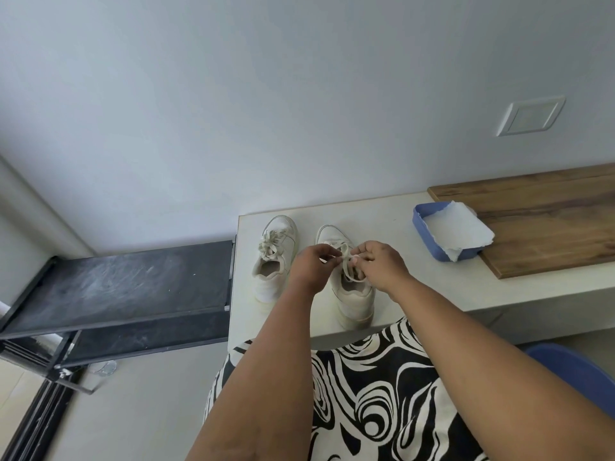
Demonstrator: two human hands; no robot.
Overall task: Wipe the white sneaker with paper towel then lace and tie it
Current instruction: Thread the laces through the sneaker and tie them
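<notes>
A pale wall (266,111) fills the upper part of the view, with a blank white plate (530,116) set into it toward the right. Below it a white ledge (416,284) runs along the wall's foot, its left end cut square. To the left of that end stands a dark metal rack (116,287) with a scuffed black top shelf. A wooden board (549,221) lies on the right part of the ledge, against the wall. The person's lap, in a black-and-white swirl-patterned garment (366,394), presses up to the front edge of the ledge, and a blue seat (579,371) shows at the right.

A blue tray (420,224) sits partly on the board's left corner, with a torn sheet of paper towel (456,227) lying in it and hanging over its front rim.

Two white sneakers stand side by side near the left end of the ledge, toes toward the wall. The left sneaker (273,257) is already tied in a bow. The right sneaker (352,297) reaches the front edge with its heel. Over its tongue both hands meet: the left hand (309,264) pinches a strand of the lace (347,261) with curled fingers, and the right hand (379,264) pinches a loop of the same lace between thumb and fingers.
</notes>
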